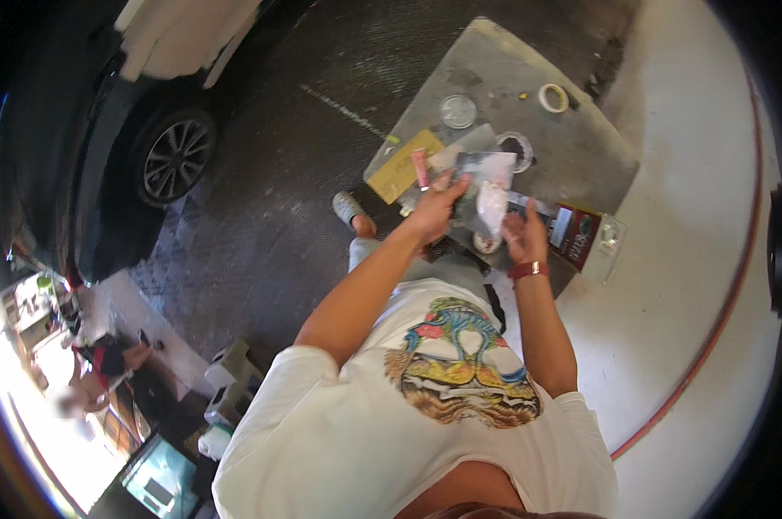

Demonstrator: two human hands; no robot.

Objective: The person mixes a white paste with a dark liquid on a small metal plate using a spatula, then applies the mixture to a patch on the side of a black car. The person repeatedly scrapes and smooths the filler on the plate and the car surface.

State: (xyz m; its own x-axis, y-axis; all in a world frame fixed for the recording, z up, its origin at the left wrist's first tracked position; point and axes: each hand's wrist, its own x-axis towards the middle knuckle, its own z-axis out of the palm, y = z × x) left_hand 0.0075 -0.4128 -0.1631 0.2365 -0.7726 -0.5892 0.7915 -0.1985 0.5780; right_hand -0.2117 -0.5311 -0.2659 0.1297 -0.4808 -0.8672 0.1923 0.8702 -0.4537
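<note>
A: What surrounds the work?
B: One dark car (79, 156) on the left, with one wheel (179, 157) plainly in view, on a dark textured floor (261, 173). One other person (110, 381) shows far off at lower left, and one red line (724, 320) curves along the pale surface on the right.

A: And the work surface?
B: One grey table (590, 143), set askew. Near its far side I count one roll of tape (553, 98) and one round disc (458, 111), well apart. Nearer the hands is one round tub (526, 154) with something dark in it.

A: Anything toward the left edge?
B: One yellow sheet (395, 175) and one reddish tube (420, 167), the tube just beside the left hand (438, 210).

A: And on the right?
B: One dark red package (578, 235), near the right hand (526, 235), and one clear tray-like piece (612, 248) beside it.

A: How do the two hands stand?
B: Apart from each other. The left has its fingers closed on the edge of one flat sheet (473, 163), above the table's near part. One pinkish-white mass (493, 206) lies between the hands. The right has its fingers raised beside it; whether they grip anything, I can't tell.
</note>
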